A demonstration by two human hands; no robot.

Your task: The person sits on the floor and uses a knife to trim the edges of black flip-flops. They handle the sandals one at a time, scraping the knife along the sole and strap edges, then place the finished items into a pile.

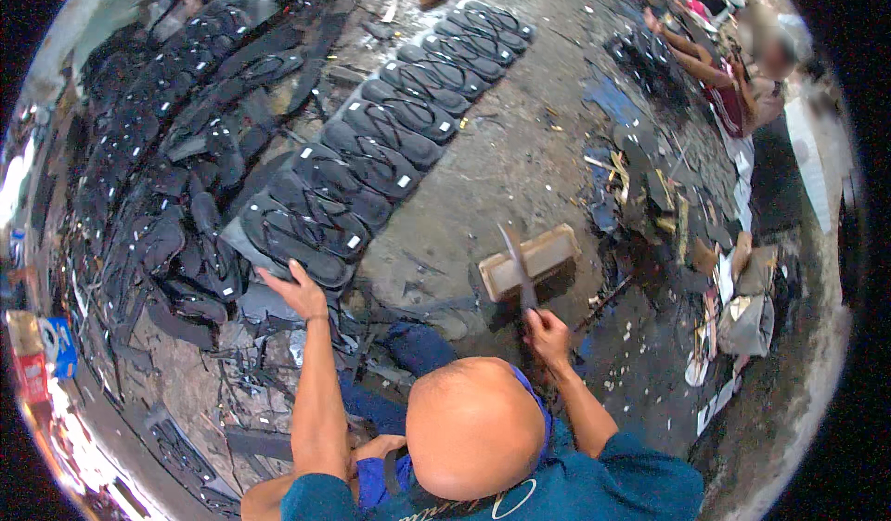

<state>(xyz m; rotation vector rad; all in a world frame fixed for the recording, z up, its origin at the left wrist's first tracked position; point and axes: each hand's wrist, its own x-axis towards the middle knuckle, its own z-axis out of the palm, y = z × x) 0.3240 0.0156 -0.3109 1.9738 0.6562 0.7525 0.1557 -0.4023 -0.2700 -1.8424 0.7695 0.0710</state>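
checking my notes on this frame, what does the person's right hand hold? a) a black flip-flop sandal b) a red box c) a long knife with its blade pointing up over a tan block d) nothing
c: the right hand grips a long knife, its blade rising over the tan rectangular block, while the left hand reaches to the row of black flip-flop sandals.

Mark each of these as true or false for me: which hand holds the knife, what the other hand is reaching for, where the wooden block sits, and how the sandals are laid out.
1. The right hand grips a long-bladed metal knife. True.
2. The left hand holds a hammer. False: it is open, at the nearest black rubber flip-flop sandal.
3. The pale rectangular wooden block lies on the ground behind the knife. True.
4. The sandals are stacked in a box. False: they lie in an overlapping row on the concrete floor.
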